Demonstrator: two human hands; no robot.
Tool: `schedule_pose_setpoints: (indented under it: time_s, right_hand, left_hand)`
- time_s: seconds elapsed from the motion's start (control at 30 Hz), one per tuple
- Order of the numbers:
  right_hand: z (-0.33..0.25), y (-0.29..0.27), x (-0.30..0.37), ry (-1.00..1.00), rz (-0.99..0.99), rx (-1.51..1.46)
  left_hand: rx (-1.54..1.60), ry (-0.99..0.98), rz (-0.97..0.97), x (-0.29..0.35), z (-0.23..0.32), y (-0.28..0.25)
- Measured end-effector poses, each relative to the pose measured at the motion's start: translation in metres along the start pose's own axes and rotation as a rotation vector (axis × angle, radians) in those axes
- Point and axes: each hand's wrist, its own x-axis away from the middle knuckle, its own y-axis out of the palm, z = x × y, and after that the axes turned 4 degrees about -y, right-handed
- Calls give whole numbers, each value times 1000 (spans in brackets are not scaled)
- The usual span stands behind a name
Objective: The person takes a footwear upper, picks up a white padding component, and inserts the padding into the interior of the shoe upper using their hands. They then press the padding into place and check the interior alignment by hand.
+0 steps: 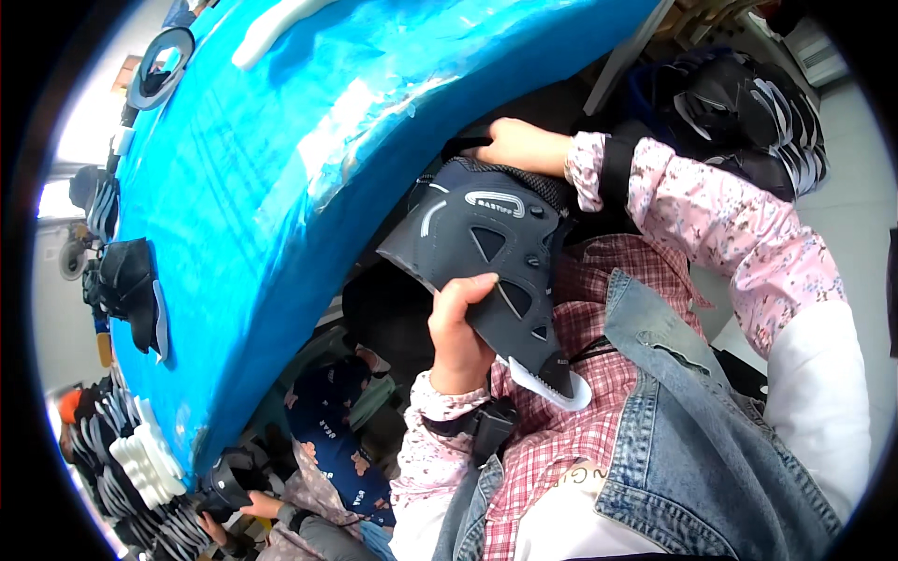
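Note:
A dark grey skate boot (458,238) with triangular openings, a black mesh lining and a white piece at its toe lies tilted in front of my body. My left hand (460,332) grips its lower part, thumb pressed on the shell beside an opening. At the boot's top edge, my right hand (524,147) has its fingers closed round a black strap or loop (463,147); the fingertips are partly hidden. The boot is held beside the edge of a table covered in blue sheeting (234,187), apart from its top.
On the blue table lie a white curved strip (281,28) and a black boot (131,294). A grey ring (161,67) is at its far edge. Stacked dark boots (748,112) stand at right. At lower left, a co-worker's hands (262,505) hold a dark boot near white pieces (145,453).

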Motion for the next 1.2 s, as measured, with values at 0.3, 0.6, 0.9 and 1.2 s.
schedule_pose_setpoints:
  time_s: [0.3,0.6,0.9,1.2]
  right_hand:
    - [23,16,-11,-389,123,323]
    - [19,23,-23,-203,-69,134]
    - [14,7,-30,1,-280,403]
    - [22,29,-28,-97,-36,351]
  left_hand:
    - [145,4,-92,-10,-3,-9]
    - [373,10,-61,-22,-26,-26]
    - [434,-18,-230,-14,-18,-22]
    - [475,-37,-123,-22,-26,-26]
